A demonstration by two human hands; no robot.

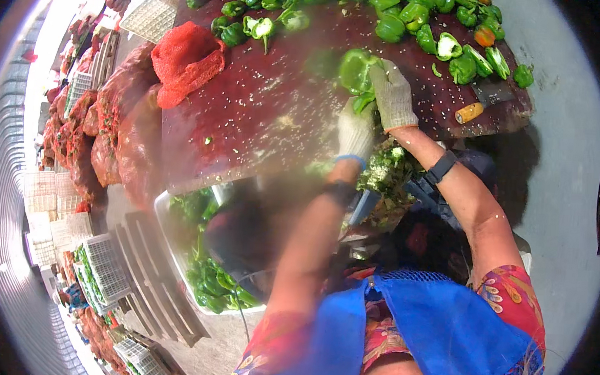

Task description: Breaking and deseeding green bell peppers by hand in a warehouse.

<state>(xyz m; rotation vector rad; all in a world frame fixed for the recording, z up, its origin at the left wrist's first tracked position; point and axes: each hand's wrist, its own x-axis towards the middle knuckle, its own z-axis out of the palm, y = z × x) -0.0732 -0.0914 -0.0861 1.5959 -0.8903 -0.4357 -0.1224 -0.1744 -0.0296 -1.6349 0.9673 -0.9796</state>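
Observation:
Both my hands wear light knit gloves and meet over the dark red cutting table [263,111]. My right hand [393,94] grips a green bell pepper [355,68] from the right. My left hand [354,130] is just below it, pinching a green piece that hangs from the pepper. Many more green peppers [390,22], whole and halved, lie along the table's far edge. A cleaver with an orange handle [477,108] rests on the table to the right of my right hand.
A red mesh sack [184,62] lies on the table's left part, with filled red sacks [112,137] stacked beside it. A pale tub [204,271] of cut green peppers stands below the table. Green and white scraps [389,168] pile under my hands. White plastic crates [106,265] stand at left.

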